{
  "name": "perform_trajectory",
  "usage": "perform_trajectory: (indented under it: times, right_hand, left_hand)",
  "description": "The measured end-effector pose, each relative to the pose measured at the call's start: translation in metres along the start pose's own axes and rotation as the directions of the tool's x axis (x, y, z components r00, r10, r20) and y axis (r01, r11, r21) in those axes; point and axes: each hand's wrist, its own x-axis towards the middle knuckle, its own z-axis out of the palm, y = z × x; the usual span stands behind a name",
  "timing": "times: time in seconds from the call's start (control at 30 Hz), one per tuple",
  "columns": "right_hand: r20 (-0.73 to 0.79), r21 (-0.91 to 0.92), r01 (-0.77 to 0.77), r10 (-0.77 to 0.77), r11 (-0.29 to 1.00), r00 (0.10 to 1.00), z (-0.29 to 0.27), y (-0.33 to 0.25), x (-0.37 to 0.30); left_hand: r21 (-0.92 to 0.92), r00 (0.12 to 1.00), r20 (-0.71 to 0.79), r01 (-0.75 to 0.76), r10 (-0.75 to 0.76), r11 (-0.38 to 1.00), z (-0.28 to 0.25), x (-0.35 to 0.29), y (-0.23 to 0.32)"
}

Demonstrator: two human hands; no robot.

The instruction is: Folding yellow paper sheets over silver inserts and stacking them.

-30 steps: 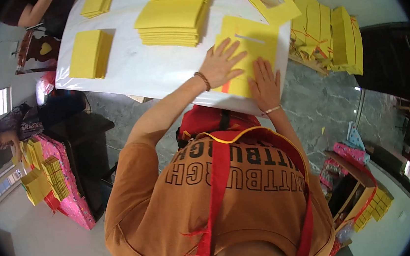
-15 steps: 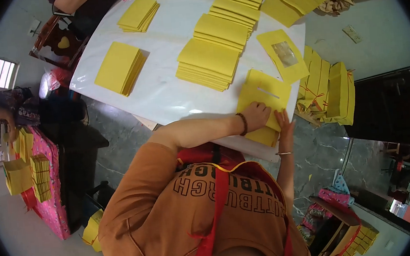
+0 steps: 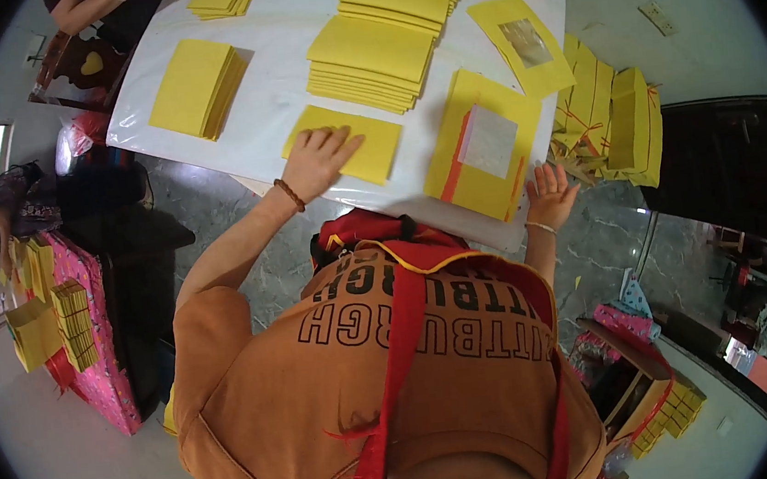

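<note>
My left hand lies on a folded yellow paper piece near the table's front edge. Its fingers rest on top, and no grip around the paper shows. To the right lies a flat yellow sheet with a pale rectangular window and orange-red strips along two sides. Just beyond that sheet's right corner, my right hand is open at the table edge, fingers spread and holding nothing. Another yellow sheet with a clear window lies farther back.
A fanned row of folded yellow pieces runs up the white table. A stack sits at left. Yellow bundles tied with red string stand beyond the right edge. Another person's arm shows at far left.
My left hand has moved left from the right-hand sheet, and a folded yellow piece now lies under it. The windowed sheet with orange-red strips is uncovered. My right hand has drawn off the paper.
</note>
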Motion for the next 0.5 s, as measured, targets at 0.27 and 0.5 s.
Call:
perform_trajectory:
  times: [0.27, 0.5]
  right_hand:
    - [0.058, -0.083, -0.031, 0.036, 0.996, 0.998, 0.009, 0.011, 0.012]
    - [0.091, -0.052, -0.065, 0.069, 0.997, 0.993, -0.001, 0.017, 0.019]
  left_hand:
    - [0.088, 0.994, 0.057, 0.093, -0.098, 0.992, 0.028, -0.014, -0.011]
    - [0.072, 0.977, 0.169, 0.123, -0.134, 0.99, 0.023, -0.014, -0.005]
